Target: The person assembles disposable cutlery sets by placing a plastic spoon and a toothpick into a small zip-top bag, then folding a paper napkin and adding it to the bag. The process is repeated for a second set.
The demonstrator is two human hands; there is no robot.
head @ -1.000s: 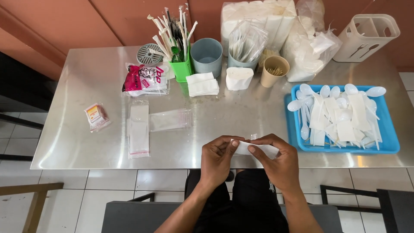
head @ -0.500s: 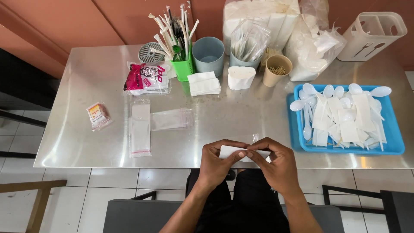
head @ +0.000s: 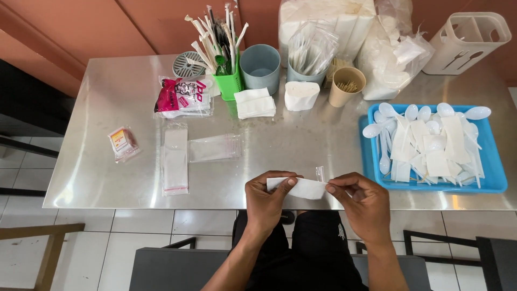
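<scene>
Nearest the camera, the left hand point(head: 267, 200) is pinching one end of a folded white paper napkin point(head: 299, 187), thumb and fingers closed on it, while the right hand point(head: 362, 200) is gripping the other end the same way, fingers curled tight. The napkin is hanging level between them, just over the near edge of the brushed steel table point(head: 107, 178), and a small clear plastic sleeve point(head: 320, 173) is sticking up behind it.

Left of the hands, a long clear wrapper with a white napkin inside point(head: 175, 159) is lying flat, with an empty clear wrapper point(head: 214, 147) just beside it and a small yellow-and-red sachet packet point(head: 122, 143) further left. The steel between these and the hands is lying bare.

To the right, a blue plastic tray point(head: 498, 180) is holding white plastic spoons and wrapped napkins.

Farther back, a pink-and-white printed bag point(head: 183, 97), a green cup of wrapped straws point(head: 229, 81), a grey-blue plastic cup point(head: 260, 68), a tan cup of toothpicks point(head: 346, 86) and a white cutlery caddy point(head: 466, 40) are standing along the far edge.
</scene>
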